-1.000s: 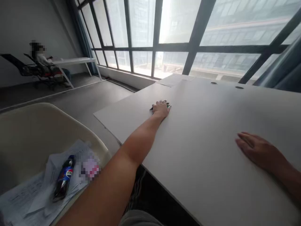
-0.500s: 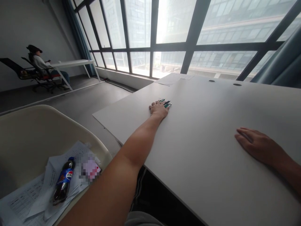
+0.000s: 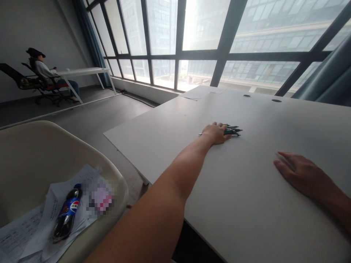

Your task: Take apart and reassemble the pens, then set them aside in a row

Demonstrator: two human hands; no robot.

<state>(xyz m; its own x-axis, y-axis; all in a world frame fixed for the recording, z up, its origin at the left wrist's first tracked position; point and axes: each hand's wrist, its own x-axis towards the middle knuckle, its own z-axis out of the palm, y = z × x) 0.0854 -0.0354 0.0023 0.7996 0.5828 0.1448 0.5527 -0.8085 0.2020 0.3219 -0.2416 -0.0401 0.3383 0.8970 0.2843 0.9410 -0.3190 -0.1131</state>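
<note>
My left hand [image 3: 214, 133] is stretched far out over the white table [image 3: 241, 190], palm down on a bunch of several pens [image 3: 233, 130]. Its fingers curl over them. Green and dark pen tips stick out to the right of the fingers, and one thin end shows on the left by the wrist; the middle of the bunch is hidden under the hand. On the right side of the table my right hand [image 3: 301, 170] rests on the surface, thumb apart from the fingers, holding nothing.
At the lower left a cream chair [image 3: 120, 182] bears papers [image 3: 30, 223], a cola bottle [image 3: 67, 213] and a blurred-out item [image 3: 101, 199]. Paper sheets [image 3: 193, 94] lie at the table's far edge, near two round cable holes [image 3: 247, 95]. A person [image 3: 41, 67] sits at another table.
My left hand has slid to the right across the table, and the pens have moved along with it. The right hand has stayed nearly in place.
</note>
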